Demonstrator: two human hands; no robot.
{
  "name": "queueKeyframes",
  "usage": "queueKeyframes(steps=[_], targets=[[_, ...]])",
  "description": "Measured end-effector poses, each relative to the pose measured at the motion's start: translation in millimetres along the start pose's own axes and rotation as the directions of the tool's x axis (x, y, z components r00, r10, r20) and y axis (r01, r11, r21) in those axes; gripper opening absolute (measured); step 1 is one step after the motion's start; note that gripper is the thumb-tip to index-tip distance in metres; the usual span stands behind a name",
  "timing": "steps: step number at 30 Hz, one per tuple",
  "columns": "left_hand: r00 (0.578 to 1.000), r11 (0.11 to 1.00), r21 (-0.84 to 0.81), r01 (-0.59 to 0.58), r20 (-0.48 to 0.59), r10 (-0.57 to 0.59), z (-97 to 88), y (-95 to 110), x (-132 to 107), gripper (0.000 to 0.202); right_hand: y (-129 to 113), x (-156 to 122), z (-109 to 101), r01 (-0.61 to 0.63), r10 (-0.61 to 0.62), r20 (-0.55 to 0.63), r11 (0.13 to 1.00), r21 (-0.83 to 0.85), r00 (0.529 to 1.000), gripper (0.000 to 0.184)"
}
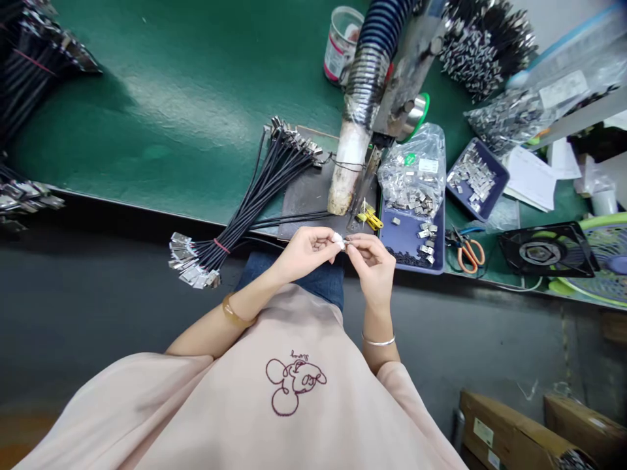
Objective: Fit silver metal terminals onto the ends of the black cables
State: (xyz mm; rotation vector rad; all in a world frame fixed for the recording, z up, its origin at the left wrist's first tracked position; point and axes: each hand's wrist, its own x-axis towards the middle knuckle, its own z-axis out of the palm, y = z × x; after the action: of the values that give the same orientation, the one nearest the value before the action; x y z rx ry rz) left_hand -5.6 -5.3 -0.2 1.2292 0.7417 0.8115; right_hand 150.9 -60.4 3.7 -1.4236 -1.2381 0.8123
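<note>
My left hand (pixel 306 251) and my right hand (pixel 373 261) meet just in front of the bench edge, fingertips pinched together. Between them sits a small metal connector shell (pixel 349 242) on a cable end; a white wrapped fingertip of the left hand presses against it. A black cable runs from there back onto the dark mat (pixel 308 196). To the left, a bundle of black cables (pixel 255 196) with metal ends lies across the green bench (pixel 171 111), tied with a red band. A blue tray (pixel 409 238) of small metal shells sits right beside my right hand.
A ribbed hose and machine head (pixel 372 85) stand behind the hands. A plastic bag of shells (pixel 414 170), a second blue tray (pixel 477 177), orange-handled scissors (pixel 467 251), a tin (pixel 341 42), a black fan (pixel 546 249) and cardboard boxes (pixel 509 431) lie around.
</note>
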Motion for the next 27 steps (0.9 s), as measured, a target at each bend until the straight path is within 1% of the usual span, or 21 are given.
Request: queueKeyframes(steps=[4, 11, 15, 17, 18, 20, 22, 23, 24, 27], targets=[[1.000, 1.000, 0.021, 0.011, 0.021, -0.012, 0.3, -1, -1, 0.017, 1, -1, -1, -0.002, 0.002, 0.003, 1.000, 0.017, 1.000, 0.005], [0.999, 0.998, 0.065, 0.005, 0.035, -0.008, 0.6, -1, -1, 0.020, 0, -3, -2, 0.025, -0.025, 0.010, 1.000, -0.014, 1.000, 0.003], [0.999, 0.996, 0.089, -0.014, 0.031, 0.011, 2.3, -1, -2, 0.020, 0, -5, 1, 0.055, -0.055, -0.009, 0.998, -0.044, 0.998, 0.006], [1.000, 0.995, 0.096, -0.021, 0.013, 0.020, 3.8, -3, -3, 0.020, 1, -7, 4, 0.110, -0.116, -0.041, 0.985, -0.130, 0.992, 0.006], [1.000, 0.995, 0.096, -0.023, 0.000, 0.023, 4.5, -4, -4, 0.020, 1, -8, 6, 0.162, -0.177, -0.061, 0.967, -0.198, 0.982, 0.005], [0.999, 0.997, 0.073, -0.023, -0.032, 0.026, 5.7, -5, -4, 0.021, 3, -9, 9, 0.290, -0.334, -0.073, 0.891, -0.348, 0.940, 0.006], [0.997, 1.000, 0.011, -0.015, -0.075, 0.016, 6.3, -6, -3, 0.023, 4, -10, 9, 0.388, -0.455, -0.058, 0.814, -0.433, 0.889, 0.012], [0.995, 0.999, -0.031, -0.007, -0.096, 0.004, 6.3, -6, -2, 0.023, 5, -11, 8, 0.403, -0.473, -0.063, 0.808, -0.430, 0.879, 0.013], [0.994, 0.997, -0.071, 0.005, -0.110, -0.013, 6.3, -5, -2, 0.023, 6, -12, 7, 0.395, -0.462, -0.083, 0.828, -0.397, 0.883, 0.014], [0.995, 0.991, -0.129, 0.039, -0.089, -0.051, 6.1, -4, 1, 0.027, 8, -14, 5, 0.329, -0.362, -0.141, 0.920, -0.214, 0.921, 0.013]])
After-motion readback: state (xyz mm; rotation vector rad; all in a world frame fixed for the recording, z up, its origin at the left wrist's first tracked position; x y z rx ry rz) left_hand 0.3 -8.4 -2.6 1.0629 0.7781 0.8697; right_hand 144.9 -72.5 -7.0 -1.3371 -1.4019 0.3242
